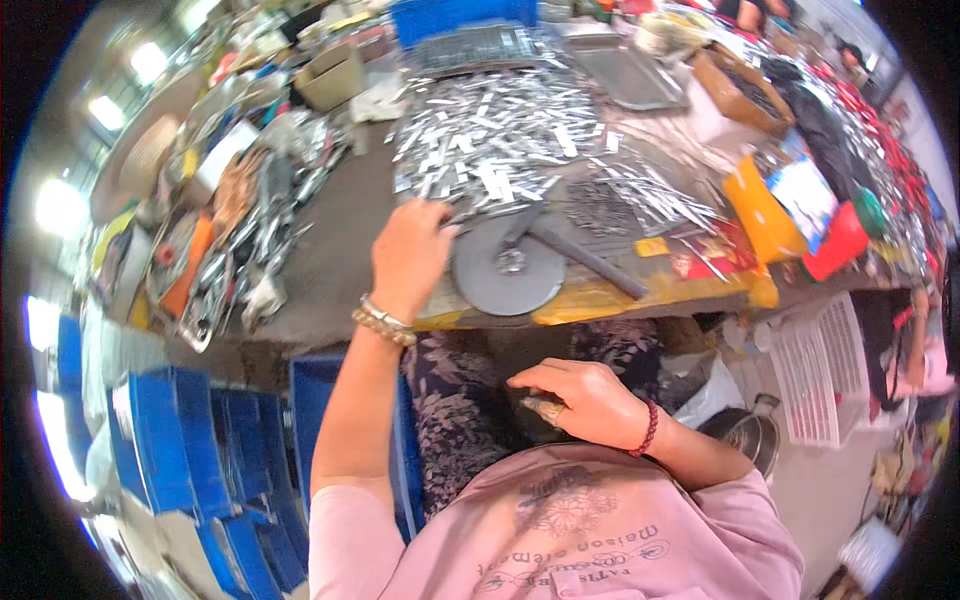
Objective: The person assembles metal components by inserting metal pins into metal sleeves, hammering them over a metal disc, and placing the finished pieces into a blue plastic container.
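My left hand, with a bracelet at its wrist, reaches over the bench at the near edge of a heap of thin silvery metal strips. Its fingers are bent together; whatever is between them is too small to make out. Just right of it lies a round grey disc with a metal hub in its centre. A hammer rests across the disc's right side, handle toward me. Above my lap, my right hand is curled, and something small and yellowish shows at its fingers; I cannot tell what it is.
Darker metal pieces lie right of the heap. A blue bin and a metal tray stand at the back. Tools and gloves crowd the left. Blue crates sit below left, a white basket below right.
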`<state>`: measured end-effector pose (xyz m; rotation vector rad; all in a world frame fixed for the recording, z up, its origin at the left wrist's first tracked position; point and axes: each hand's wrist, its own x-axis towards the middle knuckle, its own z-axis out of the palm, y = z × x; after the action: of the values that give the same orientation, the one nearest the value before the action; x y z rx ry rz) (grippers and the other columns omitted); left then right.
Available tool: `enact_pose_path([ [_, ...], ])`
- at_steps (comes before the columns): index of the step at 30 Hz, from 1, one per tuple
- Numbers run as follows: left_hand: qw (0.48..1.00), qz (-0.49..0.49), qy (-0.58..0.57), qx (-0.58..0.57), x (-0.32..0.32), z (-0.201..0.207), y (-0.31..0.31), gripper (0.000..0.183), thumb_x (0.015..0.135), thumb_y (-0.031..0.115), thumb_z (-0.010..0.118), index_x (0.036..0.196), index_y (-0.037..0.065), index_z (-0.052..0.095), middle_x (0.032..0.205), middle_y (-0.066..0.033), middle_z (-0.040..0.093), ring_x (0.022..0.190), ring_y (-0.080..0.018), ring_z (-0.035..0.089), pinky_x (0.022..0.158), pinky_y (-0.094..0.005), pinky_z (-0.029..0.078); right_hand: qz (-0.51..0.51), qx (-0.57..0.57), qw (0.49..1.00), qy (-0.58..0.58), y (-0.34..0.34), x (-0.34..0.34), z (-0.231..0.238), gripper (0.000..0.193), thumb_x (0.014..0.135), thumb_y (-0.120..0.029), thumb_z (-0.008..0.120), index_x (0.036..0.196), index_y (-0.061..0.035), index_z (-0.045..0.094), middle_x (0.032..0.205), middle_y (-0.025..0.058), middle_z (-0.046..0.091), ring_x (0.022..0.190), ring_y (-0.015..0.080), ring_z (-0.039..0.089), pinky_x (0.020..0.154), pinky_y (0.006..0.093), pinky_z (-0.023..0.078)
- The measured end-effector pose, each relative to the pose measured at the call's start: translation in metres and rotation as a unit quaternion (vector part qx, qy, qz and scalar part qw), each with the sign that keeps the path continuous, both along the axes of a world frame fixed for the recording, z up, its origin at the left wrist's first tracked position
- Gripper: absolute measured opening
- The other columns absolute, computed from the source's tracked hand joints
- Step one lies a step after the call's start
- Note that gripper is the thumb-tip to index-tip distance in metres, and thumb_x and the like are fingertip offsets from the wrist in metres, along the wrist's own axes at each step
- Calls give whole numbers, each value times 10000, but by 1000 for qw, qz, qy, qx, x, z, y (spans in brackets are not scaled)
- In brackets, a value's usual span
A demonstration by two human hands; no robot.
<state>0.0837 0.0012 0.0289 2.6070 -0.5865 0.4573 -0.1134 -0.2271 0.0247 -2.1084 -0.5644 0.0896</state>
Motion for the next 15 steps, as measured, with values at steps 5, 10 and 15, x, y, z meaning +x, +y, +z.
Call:
enact_pose_path([
  [5,999,-10,23,-23,2,2,7,138,939,187,720,1007,69,735,996,-105,675,986,-310,667,854,-420,524,-132,-35,974,-179,-50,12,17,242,869,-95,759,1110,-100,748,1014,119,733,925,340,725,788,435,597],
  [10,987,0,94,-134,-47,39,3,101,914,121,739,986,52,726,950,-98,665,935,-304,651,819,-402,513,-313,-253,877,-262,-135,56,31,212,802,-60,753,1009,-102,736,956,94,679,893,332,711,772,458,588],
  [15,987,-91,73,-107,-83,37,-6,81,904,73,742,962,30,705,936,-122,655,909,-324,639,811,-401,509,-368,-400,823,-167,-176,56,31,179,828,-139,784,989,-93,721,1001,137,703,898,340,744,756,472,611],
])
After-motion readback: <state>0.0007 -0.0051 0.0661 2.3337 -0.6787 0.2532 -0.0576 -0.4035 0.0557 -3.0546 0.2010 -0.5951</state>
